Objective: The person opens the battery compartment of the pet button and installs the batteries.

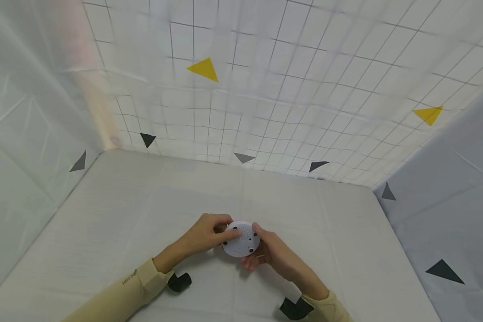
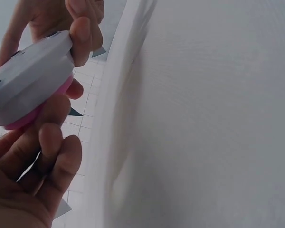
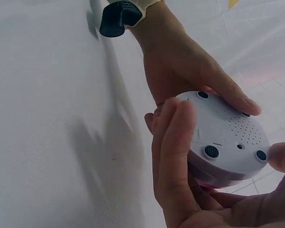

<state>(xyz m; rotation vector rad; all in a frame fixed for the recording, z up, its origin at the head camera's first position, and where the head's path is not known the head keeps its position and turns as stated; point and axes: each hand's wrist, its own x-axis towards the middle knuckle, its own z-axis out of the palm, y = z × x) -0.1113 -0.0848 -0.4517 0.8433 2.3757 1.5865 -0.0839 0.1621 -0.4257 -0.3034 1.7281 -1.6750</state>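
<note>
Both hands hold a round white plastic device above the table, its footed underside turned up toward the head. Small speaker-like holes, several dark round feet and a tiny round hole mark this face in the right wrist view; pink shows along the opposite side of the device in the left wrist view. My left hand grips its left side, thumb lying across the perforated face. The right hand holds the right side, thumb at the rim by a foot and fingers round the lower edge. What the pink side looks like is hidden.
A white cloth-covered table spreads beneath the hands. Behind it rises a white sheet with a dark grid and yellow, grey and black triangles; pale sheets stand at both sides. Dark mounts sit at both wrists, beside the beige sleeves.
</note>
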